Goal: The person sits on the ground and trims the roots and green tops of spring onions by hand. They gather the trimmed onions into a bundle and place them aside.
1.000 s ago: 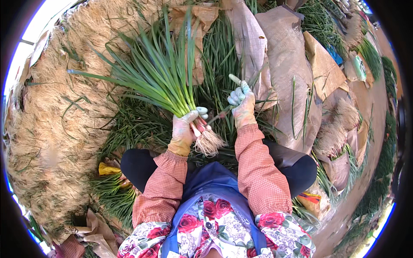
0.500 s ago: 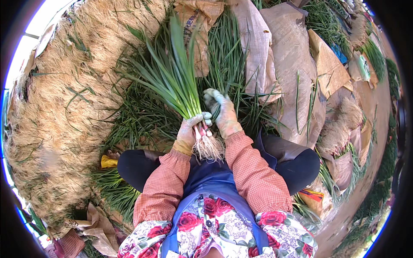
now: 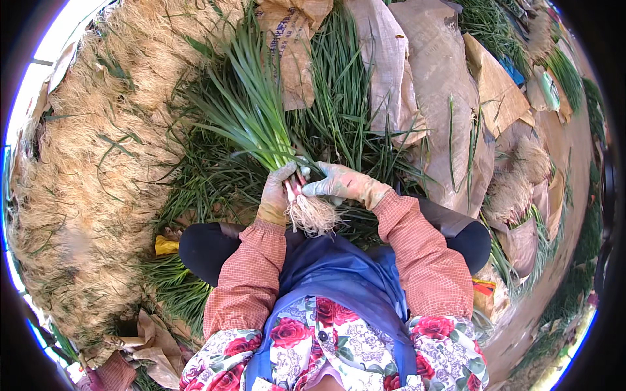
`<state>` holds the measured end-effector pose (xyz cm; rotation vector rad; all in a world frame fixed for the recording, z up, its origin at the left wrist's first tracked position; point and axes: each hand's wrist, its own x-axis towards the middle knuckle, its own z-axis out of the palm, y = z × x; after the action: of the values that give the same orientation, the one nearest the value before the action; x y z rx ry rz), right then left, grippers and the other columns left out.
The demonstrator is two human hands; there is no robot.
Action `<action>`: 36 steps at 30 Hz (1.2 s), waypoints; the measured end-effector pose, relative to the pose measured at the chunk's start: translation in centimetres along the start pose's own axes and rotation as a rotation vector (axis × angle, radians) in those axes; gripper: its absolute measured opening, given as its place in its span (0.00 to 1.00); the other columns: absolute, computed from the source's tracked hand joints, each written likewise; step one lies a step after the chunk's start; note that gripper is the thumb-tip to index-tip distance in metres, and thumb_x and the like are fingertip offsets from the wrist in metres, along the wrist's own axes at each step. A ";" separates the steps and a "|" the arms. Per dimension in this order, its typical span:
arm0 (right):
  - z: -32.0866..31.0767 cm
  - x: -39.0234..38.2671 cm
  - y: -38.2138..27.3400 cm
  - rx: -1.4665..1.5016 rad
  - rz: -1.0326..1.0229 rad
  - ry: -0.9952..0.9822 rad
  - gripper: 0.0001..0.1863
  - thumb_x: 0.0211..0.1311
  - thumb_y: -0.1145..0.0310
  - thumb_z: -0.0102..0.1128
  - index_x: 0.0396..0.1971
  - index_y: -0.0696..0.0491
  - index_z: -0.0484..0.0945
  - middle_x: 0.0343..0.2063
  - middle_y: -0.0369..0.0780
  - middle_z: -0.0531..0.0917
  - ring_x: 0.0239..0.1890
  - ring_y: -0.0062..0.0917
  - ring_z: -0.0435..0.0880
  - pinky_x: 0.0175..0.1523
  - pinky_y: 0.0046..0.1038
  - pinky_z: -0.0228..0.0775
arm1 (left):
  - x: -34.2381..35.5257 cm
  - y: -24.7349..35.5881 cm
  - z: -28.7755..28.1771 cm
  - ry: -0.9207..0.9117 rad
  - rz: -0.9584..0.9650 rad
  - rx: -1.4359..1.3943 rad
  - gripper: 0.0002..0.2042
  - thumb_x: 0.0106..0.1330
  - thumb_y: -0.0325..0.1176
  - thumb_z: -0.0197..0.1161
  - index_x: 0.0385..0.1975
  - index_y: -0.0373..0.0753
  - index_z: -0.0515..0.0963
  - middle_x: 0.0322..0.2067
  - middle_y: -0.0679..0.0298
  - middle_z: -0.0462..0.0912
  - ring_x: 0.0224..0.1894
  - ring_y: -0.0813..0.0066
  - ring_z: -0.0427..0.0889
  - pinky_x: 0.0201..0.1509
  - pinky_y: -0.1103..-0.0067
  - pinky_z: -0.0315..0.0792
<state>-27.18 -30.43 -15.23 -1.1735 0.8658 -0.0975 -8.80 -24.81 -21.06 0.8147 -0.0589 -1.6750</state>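
Observation:
A bunch of green garlic stands in front of me, leaves fanning up and left, pinkish-white stem ends and a tuft of pale roots pointing down toward my lap. My left hand, in a stained light glove, is closed round the lower stems. From the other side my right hand, gloved as well, grips the same stems just above the roots, its thumb across the front. Some of its fingers are hidden behind the bunch. Loose green leaves lie beneath and around the bunch.
A large bank of dry, straw-coloured roots fills the left. Ahead lie more green stalks and a brown printed sack. Grey-brown sacking spreads to the right, with a rooted bundle beyond. My bent knees flank the work.
My right hand has come down and in from beside the leaves onto the stems near the roots. The bunch and my left hand have shifted slightly left and up.

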 end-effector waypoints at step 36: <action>2.5 2.8 1.0 0.747 -0.405 0.287 0.08 0.63 0.70 0.63 0.32 0.58 0.76 0.21 0.37 0.78 0.19 0.18 0.75 0.24 0.19 0.67 | -0.5 -2.1 -2.6 -0.257 -0.150 -0.102 0.14 0.59 0.32 0.62 0.41 0.31 0.76 0.30 0.56 0.81 0.34 0.60 0.82 0.32 0.64 0.82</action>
<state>-24.04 -29.44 -17.32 -0.6115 0.7261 -0.8649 -9.11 -22.81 -23.75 0.5350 -0.0913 -1.9014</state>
